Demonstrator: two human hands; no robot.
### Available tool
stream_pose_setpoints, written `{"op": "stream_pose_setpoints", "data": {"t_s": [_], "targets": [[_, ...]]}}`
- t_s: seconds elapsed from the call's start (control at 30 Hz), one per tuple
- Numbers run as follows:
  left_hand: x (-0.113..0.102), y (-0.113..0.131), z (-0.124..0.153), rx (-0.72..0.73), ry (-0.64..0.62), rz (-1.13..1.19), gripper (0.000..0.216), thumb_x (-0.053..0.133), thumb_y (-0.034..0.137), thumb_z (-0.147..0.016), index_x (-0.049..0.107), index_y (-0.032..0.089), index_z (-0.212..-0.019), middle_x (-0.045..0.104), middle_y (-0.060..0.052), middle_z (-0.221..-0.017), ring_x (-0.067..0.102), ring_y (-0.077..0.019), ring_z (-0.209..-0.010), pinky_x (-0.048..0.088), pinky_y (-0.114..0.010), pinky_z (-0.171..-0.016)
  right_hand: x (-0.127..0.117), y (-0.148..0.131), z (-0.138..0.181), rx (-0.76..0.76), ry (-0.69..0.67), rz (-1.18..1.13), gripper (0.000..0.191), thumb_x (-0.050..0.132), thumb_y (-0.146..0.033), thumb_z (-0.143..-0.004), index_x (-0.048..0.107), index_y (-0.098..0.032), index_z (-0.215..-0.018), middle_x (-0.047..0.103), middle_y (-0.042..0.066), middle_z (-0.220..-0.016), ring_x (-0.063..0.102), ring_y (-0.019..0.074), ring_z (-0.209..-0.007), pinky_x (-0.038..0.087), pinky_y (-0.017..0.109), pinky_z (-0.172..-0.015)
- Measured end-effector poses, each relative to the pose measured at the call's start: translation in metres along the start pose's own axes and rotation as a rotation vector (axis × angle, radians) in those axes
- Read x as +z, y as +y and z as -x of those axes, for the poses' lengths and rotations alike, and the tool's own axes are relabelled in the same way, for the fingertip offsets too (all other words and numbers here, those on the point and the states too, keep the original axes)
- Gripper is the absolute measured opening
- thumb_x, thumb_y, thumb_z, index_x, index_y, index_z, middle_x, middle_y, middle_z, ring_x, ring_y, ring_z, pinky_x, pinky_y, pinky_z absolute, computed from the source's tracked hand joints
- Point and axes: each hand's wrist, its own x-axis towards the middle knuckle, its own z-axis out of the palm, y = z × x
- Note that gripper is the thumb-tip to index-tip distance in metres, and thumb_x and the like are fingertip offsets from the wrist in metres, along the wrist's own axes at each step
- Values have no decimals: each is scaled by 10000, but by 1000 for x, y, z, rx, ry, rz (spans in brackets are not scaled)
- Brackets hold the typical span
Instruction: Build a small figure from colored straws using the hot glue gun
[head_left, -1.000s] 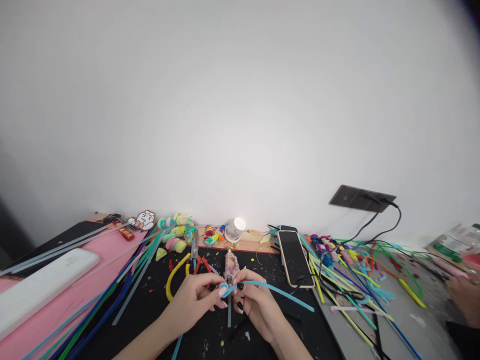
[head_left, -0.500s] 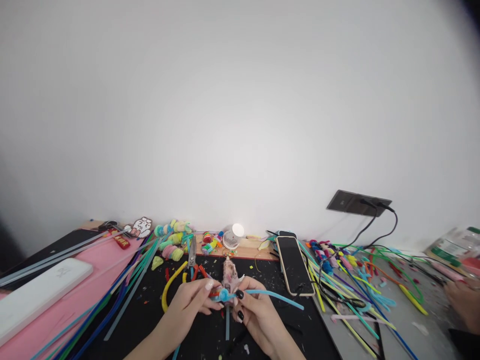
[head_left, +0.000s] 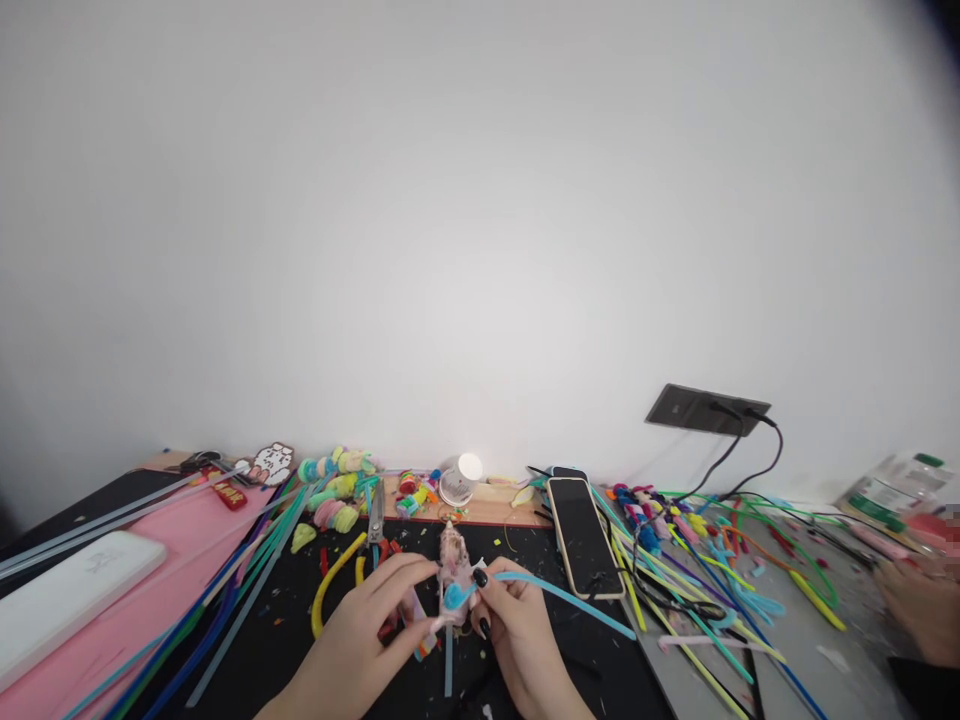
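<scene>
Both my hands meet low in the middle over a black mat [head_left: 285, 640]. My right hand [head_left: 517, 640] pinches a light blue pipe cleaner [head_left: 555, 592] near its coiled end; the long tail runs off to the right. My left hand [head_left: 360, 640] has its fingers closed on the same coil and on a small multicoloured piece by its fingertips. A pink glue gun [head_left: 452, 560] stands just behind the fingers.
Yellow-handled pliers [head_left: 334, 580] and scissors [head_left: 375, 515] lie left of the hands. A phone [head_left: 581, 535] lies to the right, beside a heap of coloured pipe cleaners [head_left: 712, 570]. A pink board [head_left: 142, 610] with a white case [head_left: 67, 600] is at left. Another person's hand [head_left: 915, 600] rests far right.
The view has tipped slightly, so the hands sit lower. My left hand's fingers have shifted round the blue coil, and a small multicoloured piece now shows at their tips.
</scene>
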Motion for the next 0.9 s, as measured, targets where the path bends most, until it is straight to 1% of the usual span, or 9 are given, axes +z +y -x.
{"op": "stream_pose_setpoints", "data": {"t_s": [0.07, 0.17, 0.33, 0.47, 0.6, 0.7, 0.77, 0.83, 0.9], "targets": [[3, -2, 1, 37, -17, -17, 328, 649, 253, -800, 685, 278, -1124, 704, -94, -1116, 676, -216, -812, 535, -312, -841, 0, 3, 0, -20, 17, 78, 374, 859, -423, -628, 603, -152, -606, 559, -28, -490, 364, 61, -424, 270, 205, -469], [7, -2, 1, 70, -65, -16, 268, 625, 267, -834, 691, 273, -1093, 726, -82, -1023, 678, -221, -870, 522, -298, -880, 3, 5, 3, -38, -6, 178, 348, 844, -415, -655, 630, -144, -609, 582, -11, -490, 377, 70, -439, 255, 206, -473], [9, 3, 0, 95, -66, 16, 205, 527, 267, -896, 719, 271, -967, 738, -64, -982, 684, -225, -920, 522, -262, -859, 5, 1, 5, -48, -25, 258, 347, 813, -449, -685, 642, -152, -628, 607, 2, -513, 384, 77, -438, 264, 215, -474], [7, 1, -4, 46, -27, 46, 193, 545, 274, -882, 738, 278, -895, 754, -48, -897, 700, -223, -843, 535, -252, -765, 4, -2, 4, -95, -19, 346, 373, 813, -488, -659, 660, -148, -655, 552, -17, -504, 376, 78, -446, 265, 213, -462], [7, -4, -10, -84, 12, 143, 138, 619, 286, -823, 743, 260, -770, 758, -37, -815, 700, -221, -770, 533, -272, -716, 1, 2, 1, -119, 10, 379, 382, 800, -508, -658, 659, -156, -704, 492, -45, -498, 345, 73, -433, 262, 210, -442], [10, -8, -15, -261, 13, 367, 110, 684, 327, -746, 726, 225, -739, 745, -30, -711, 702, -220, -694, 546, -288, -676, -2, 3, 0, -194, 44, 455, 326, 765, -476, -693, 658, -171, -732, 512, -34, -541, 414, 106, -473, 336, 233, -478], [11, -9, -17, -380, 55, 530, 190, 743, 378, -665, 703, 201, -720, 734, -22, -658, 703, -222, -655, 558, -301, -662, -5, -1, -1, -287, 77, 617, 207, 729, -376, -730, 667, -182, -771, 586, 6, -642, 503, 154, -572, 397, 266, -558], [11, -9, -20, -471, 110, 628, 296, 798, 424, -577, 684, 183, -706, 734, -20, -645, 701, -218, -631, 561, -302, -638, -7, -8, 0, -396, 124, 880, 97, 701, -238, -710, 673, -202, -796, 644, 40, -775, 559, 203, -710, 420, 298, -660], [9, -8, -21, -537, 145, 676, 372, 830, 454, -520, 681, 173, -714, 736, -16, -636, 697, -206, -618, 558, -291, -621, -8, -15, 1, -441, 135, 1123, 215, 677, -160, -673, 673, -228, -876, 672, 51, -906, 575, 253, -876, 408, 339, -781]]}}
